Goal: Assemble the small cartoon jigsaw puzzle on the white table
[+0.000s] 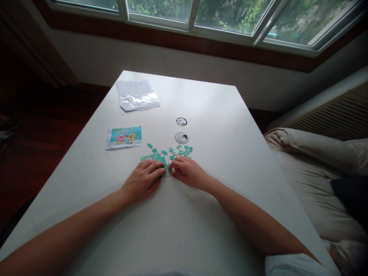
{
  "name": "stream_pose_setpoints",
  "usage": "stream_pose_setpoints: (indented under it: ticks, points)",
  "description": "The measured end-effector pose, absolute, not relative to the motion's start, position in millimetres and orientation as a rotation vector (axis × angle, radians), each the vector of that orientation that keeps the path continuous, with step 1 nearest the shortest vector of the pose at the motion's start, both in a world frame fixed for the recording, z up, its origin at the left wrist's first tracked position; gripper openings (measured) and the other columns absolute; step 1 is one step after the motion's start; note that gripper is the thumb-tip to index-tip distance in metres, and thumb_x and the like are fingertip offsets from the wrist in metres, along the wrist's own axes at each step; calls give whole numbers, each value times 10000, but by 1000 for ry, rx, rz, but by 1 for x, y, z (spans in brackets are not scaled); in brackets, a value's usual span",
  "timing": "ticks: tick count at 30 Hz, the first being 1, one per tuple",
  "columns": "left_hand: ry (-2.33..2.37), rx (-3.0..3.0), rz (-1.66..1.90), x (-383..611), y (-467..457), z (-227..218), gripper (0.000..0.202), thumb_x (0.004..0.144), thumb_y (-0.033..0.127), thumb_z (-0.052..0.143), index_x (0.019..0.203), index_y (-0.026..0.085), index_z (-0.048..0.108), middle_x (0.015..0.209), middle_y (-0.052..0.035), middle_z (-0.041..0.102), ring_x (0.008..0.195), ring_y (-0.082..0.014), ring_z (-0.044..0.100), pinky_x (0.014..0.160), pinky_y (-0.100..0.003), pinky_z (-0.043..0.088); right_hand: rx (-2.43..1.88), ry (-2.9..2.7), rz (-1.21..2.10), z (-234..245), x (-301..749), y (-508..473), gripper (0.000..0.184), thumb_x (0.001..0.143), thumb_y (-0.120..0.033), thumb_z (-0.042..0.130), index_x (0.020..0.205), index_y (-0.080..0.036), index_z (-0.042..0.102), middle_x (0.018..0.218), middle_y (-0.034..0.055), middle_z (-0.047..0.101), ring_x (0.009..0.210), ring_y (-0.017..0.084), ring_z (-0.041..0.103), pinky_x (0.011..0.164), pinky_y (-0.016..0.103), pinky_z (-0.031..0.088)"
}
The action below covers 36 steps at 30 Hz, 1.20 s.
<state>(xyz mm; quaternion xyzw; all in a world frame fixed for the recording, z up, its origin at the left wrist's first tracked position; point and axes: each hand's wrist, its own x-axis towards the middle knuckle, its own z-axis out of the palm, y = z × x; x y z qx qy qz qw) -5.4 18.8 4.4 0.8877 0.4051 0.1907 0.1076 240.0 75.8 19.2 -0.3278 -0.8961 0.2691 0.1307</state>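
A partly joined green jigsaw puzzle (pixel 153 156) lies on the white table, its near part covered by my fingers. My left hand (pixel 145 175) rests over it with the fingers stretched out, the tips at its right side. Close beside, my right hand (pixel 188 171) has its fingers bent and drawn together at a small puzzle piece (pixel 167 166) along the puzzle's right edge. The fingertips hide most of that piece. Loose green puzzle pieces (pixel 185 149) are scattered just beyond both hands.
A picture sheet (pixel 125 137) with cartoon figures lies left of the puzzle. Farther back are papers in a clear plastic sleeve (pixel 138 96). Two round openings (pixel 181 137) are set in the white table (pixel 218 126). A beige cushioned seat (pixel 301 184) stands to the right.
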Motion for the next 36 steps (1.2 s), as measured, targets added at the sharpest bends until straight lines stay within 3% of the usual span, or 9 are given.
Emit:
stream_pose_setpoints:
  ticks: [4,10,22,32,36]
  points:
    - [1185,2669,541,-4,17,8,356,950,189,517,1294,227,601,1346,-96,615,1269,-276,523,1137,-514,381,-1057,-2316,798,14,249,85,130,930,-198,543,966,-210,668,777,1,605,703,129,529,703,236,413]
    - [979,2803,441,0,9,10,439,970,217,493,1407,182,530,1469,-115,542,1384,-287,456,1201,-529,313,-1318,-1902,673,3,265,109,172,913,-321,550,926,-200,671,669,-29,533,588,114,447,609,234,389]
    - [944,2774,338,9,-1,10,457,994,271,493,1440,170,504,1528,-99,492,1450,-298,398,1237,-547,239,-1303,-1807,744,-4,271,116,208,893,-366,568,910,-197,688,646,-36,501,578,111,423,572,232,361]
    - [812,2698,407,5,10,17,337,1001,247,472,1314,224,595,1385,-64,630,1305,-230,550,1178,-450,359,-1395,-1667,652,-7,281,126,197,889,-348,569,918,-192,685,652,-35,519,583,114,436,590,237,367]
    - [767,2742,417,3,9,11,369,994,248,479,1349,190,566,1428,-100,588,1302,-247,547,1179,-470,364,-1430,-1644,666,-10,287,133,200,869,-356,586,901,-190,692,659,-29,543,579,116,441,579,243,362]
